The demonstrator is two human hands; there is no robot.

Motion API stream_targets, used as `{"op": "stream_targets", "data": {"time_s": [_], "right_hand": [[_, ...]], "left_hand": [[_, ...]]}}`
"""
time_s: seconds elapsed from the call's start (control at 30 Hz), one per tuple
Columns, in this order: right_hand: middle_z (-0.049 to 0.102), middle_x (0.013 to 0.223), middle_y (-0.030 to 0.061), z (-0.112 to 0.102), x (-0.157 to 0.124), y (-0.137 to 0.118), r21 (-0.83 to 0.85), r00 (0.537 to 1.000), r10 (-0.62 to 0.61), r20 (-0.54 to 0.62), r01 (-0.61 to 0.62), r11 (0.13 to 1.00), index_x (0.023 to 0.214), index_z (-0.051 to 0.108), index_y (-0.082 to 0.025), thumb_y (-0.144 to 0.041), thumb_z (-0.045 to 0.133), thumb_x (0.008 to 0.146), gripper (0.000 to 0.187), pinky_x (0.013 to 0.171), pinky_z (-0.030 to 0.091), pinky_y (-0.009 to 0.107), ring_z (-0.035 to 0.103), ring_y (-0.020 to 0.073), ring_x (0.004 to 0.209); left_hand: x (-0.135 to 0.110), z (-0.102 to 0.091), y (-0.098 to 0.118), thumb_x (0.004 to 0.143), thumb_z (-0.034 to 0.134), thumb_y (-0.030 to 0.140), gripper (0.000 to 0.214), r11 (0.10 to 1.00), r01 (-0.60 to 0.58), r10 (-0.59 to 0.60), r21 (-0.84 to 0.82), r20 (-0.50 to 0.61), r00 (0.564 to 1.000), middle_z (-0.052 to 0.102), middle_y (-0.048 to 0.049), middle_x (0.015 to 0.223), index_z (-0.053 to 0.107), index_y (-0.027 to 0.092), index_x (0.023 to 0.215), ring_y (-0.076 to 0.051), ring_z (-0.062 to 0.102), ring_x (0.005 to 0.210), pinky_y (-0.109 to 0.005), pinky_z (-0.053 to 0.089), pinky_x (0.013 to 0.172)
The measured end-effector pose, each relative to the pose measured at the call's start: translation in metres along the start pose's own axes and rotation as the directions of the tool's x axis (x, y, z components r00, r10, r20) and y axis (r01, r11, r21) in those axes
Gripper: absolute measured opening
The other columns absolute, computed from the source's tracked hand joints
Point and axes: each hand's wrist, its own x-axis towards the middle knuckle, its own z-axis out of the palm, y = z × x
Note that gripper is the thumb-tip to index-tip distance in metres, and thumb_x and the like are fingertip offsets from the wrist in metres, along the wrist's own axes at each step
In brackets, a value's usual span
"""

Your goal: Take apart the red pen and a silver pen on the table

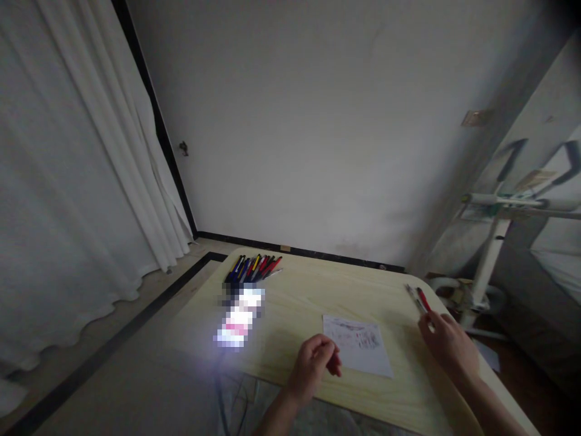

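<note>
My right hand [447, 345] is at the right side of the table, fingers closed on the lower end of a red pen [423, 298]. Beside that pen, at the same edge, lie a few pens in white and dark colours [414, 295]. My left hand [315, 360] hovers by the near left corner of a sheet of paper [367, 357], its fingers curled in and no object showing in them. Dark and reddish pen scribbles cover the upper part of the sheet.
A light wooden table [299, 297] stands before a grey wall. At its far left corner lies a pile of pens [252, 268]. Nearer is a glowing, pixelated phone-like screen [240, 318] with a cable [221, 393]. White exercise equipment [490, 260] stands right, a curtain [91, 151] left.
</note>
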Motion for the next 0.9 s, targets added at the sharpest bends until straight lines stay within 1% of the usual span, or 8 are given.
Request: {"op": "stream_targets", "data": {"time_s": [0.13,0.23,0.33,0.4,0.53,0.6,0.67,0.9], "right_hand": [[0.061,0.091,0.0060,-0.004,-0.018,-0.009,0.117,0.998,-0.055,-0.019,0.057,0.991,0.089,0.061,-0.022,-0.034,0.039,0.081,0.027,0.055,0.040,0.027,0.059,0.0189,0.072],[0.061,0.096,0.0047,-0.006,-0.028,-0.011,0.190,0.998,-0.058,0.003,0.056,0.980,0.095,0.059,-0.023,-0.033,0.039,0.081,0.026,0.059,0.043,0.028,0.059,0.0191,0.076],[0.060,0.098,0.0048,-0.005,-0.036,-0.013,0.221,0.997,-0.081,0.011,0.077,0.972,0.098,0.058,-0.023,-0.033,0.039,0.081,0.027,0.062,0.044,0.029,0.059,0.0198,0.079],[0.060,0.098,0.0054,-0.003,-0.039,-0.014,0.241,0.995,-0.094,0.014,0.088,0.967,0.098,0.057,-0.023,-0.032,0.039,0.081,0.027,0.064,0.044,0.029,0.059,0.0200,0.081],[0.060,0.099,0.0063,0.000,-0.039,-0.014,0.284,0.996,-0.078,0.047,0.062,0.957,0.098,0.057,-0.022,-0.030,0.040,0.080,0.026,0.067,0.045,0.030,0.059,0.0209,0.084],[0.060,0.099,0.0063,0.001,-0.038,-0.014,0.304,0.995,-0.072,0.066,0.048,0.951,0.098,0.057,-0.023,-0.030,0.041,0.079,0.026,0.066,0.045,0.030,0.059,0.0211,0.084],[0.060,0.099,0.0062,0.001,-0.038,-0.013,0.316,0.995,-0.072,0.066,0.048,0.948,0.098,0.057,-0.023,-0.029,0.041,0.079,0.026,0.066,0.045,0.030,0.059,0.0207,0.084],[0.060,0.098,0.0051,0.000,-0.039,-0.014,0.313,0.997,-0.069,0.044,0.052,0.948,0.096,0.057,-0.022,-0.030,0.039,0.080,0.025,0.067,0.046,0.028,0.060,0.0186,0.082]], "left_hand": [[0.007,-0.017,0.023,0.082,0.045,0.035,0.024,0.984,-0.043,0.043,0.172,0.008,0.999,0.059,-0.0038,0.069,0.054,0.013,0.083,-0.012,0.056,0.058,-0.023,0.040,0.055],[0.023,-0.051,0.049,0.082,0.044,0.035,0.024,0.874,-0.103,0.167,0.475,-0.095,0.981,0.060,-0.0036,0.073,0.056,0.015,0.086,-0.013,0.056,0.065,-0.023,0.041,0.060],[0.046,-0.095,0.071,0.080,0.046,0.032,0.021,0.569,-0.002,0.272,0.822,-0.186,0.944,0.062,-0.0041,0.075,0.059,0.016,0.084,-0.015,0.056,0.069,-0.024,0.040,0.062],[0.062,-0.119,0.081,0.080,0.046,0.029,0.020,0.342,0.110,0.260,0.933,-0.207,0.943,0.063,-0.0048,0.076,0.061,0.017,0.085,-0.015,0.057,0.069,-0.024,0.039,0.062],[0.089,-0.142,0.090,0.082,0.043,0.028,0.022,-0.080,0.181,0.240,0.980,-0.157,0.958,0.064,-0.0072,0.084,0.063,0.019,0.083,-0.018,0.058,0.078,-0.027,0.040,0.067],[0.101,-0.142,0.090,0.083,0.042,0.032,0.025,-0.215,0.200,0.199,0.956,-0.157,0.967,0.063,-0.0085,0.090,0.064,0.020,0.085,-0.020,0.057,0.084,-0.028,0.041,0.071],[0.112,-0.141,0.087,0.082,0.044,0.033,0.026,-0.263,0.225,0.185,0.938,-0.180,0.966,0.062,-0.0111,0.092,0.065,0.019,0.086,-0.022,0.057,0.086,-0.031,0.042,0.073],[0.133,-0.147,0.072,0.080,0.045,0.026,0.025,-0.309,0.223,0.163,0.924,-0.179,0.970,0.059,-0.0153,0.100,0.064,0.015,0.091,-0.026,0.056,0.093,-0.035,0.042,0.077]]}}
